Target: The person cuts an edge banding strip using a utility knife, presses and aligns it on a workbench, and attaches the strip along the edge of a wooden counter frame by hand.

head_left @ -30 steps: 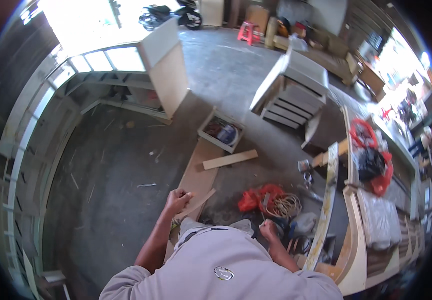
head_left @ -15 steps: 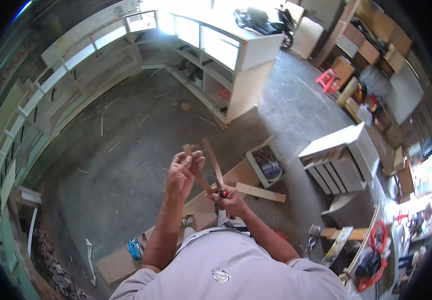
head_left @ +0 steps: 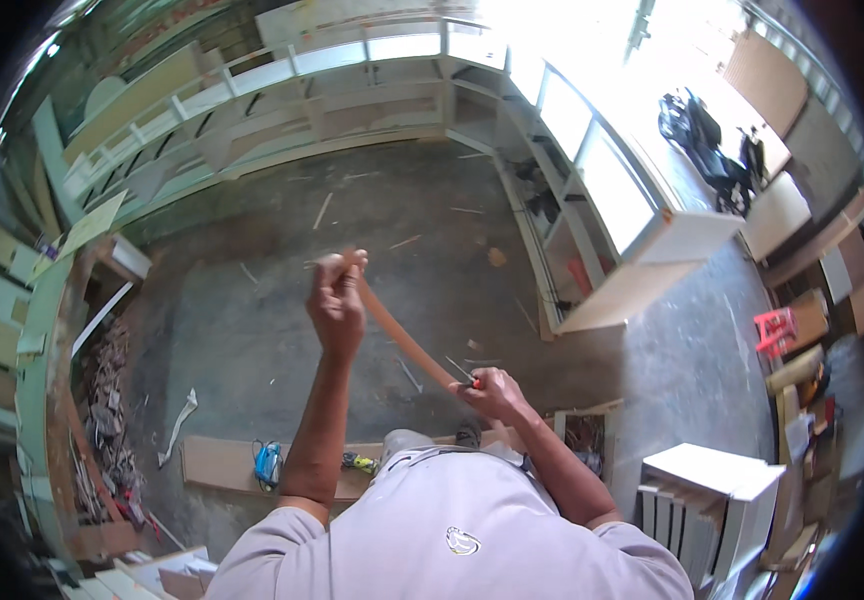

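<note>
Strip (head_left: 404,341) (just one) stretches from left hand (head_left: 337,305) to right hand (head_left: 497,394).

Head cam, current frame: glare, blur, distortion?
Head view: glare blows out the top right behind the cabinets; fisheye bends their long edges, corners go black; left hand looks slightly soft; strip curves, lens or real bend unclear.

Looks like a long, narrow, flat brown strip (head_left: 401,338), gently bowed. Slants from just left of centre, above mid-height, down to just right of centre, held up at both ends. Includes also, beside the lower end, a red tool (head_left: 477,383), mostly hidden; points a thin shaft up and left.
</note>
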`<move>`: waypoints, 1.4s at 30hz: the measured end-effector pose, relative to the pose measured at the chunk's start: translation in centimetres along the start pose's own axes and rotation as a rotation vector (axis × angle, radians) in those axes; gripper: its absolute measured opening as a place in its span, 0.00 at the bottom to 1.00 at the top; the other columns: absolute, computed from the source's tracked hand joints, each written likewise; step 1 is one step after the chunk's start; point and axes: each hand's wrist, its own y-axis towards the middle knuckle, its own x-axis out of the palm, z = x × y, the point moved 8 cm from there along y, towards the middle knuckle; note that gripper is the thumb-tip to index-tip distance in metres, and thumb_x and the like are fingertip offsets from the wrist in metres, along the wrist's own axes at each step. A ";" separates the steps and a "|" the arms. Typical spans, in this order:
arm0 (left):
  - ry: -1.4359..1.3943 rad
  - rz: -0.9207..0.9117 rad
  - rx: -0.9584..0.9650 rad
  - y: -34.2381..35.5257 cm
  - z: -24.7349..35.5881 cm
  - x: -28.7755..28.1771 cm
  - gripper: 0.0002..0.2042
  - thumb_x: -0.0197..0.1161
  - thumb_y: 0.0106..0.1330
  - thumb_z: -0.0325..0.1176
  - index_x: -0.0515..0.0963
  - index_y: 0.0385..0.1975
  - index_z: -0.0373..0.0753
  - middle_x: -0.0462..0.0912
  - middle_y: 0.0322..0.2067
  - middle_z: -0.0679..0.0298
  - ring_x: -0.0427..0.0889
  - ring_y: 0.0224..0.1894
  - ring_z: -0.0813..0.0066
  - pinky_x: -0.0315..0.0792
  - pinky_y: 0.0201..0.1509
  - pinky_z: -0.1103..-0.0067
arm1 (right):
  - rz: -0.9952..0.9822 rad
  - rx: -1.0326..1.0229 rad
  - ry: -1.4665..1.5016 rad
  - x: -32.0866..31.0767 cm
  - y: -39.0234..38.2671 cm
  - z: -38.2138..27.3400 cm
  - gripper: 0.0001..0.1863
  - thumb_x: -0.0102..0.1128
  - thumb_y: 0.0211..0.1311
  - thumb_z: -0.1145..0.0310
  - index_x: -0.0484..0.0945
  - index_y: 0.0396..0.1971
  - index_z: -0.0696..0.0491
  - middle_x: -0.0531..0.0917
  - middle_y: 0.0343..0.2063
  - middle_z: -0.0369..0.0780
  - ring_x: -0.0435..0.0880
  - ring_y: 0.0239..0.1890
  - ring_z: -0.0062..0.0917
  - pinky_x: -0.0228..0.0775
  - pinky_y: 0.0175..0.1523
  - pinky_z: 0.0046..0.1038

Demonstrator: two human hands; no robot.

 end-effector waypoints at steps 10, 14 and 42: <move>0.722 0.468 0.018 4.3 -7.5 -18.6 0.08 0.51 0.73 0.20 0.78 0.44 0.33 0.87 0.41 0.54 0.89 0.44 0.62 0.83 0.48 0.71 | -0.401 -0.222 -0.112 4.9 16.1 -10.3 0.23 0.69 0.57 0.47 0.86 0.29 0.55 0.84 0.23 0.46 0.86 0.29 0.35 0.74 0.40 0.39; 0.472 0.646 -0.113 7.4 -13.6 -27.4 0.05 0.51 0.73 0.21 0.74 0.42 0.31 0.87 0.41 0.53 0.89 0.45 0.65 0.83 0.49 0.72 | -0.453 -0.288 -0.157 8.5 23.2 -15.3 0.24 0.70 0.57 0.45 0.86 0.31 0.56 0.85 0.24 0.48 0.87 0.31 0.38 0.75 0.42 0.40; 0.651 1.004 -0.061 54.0 -46.2 -64.8 0.05 0.64 0.68 0.21 0.82 0.41 0.30 0.87 0.38 0.63 0.85 0.41 0.78 0.81 0.46 0.79 | -0.431 -0.597 -0.186 26.6 91.4 -67.9 0.29 0.72 0.53 0.44 0.86 0.27 0.61 0.82 0.19 0.49 0.84 0.24 0.28 0.75 0.34 0.38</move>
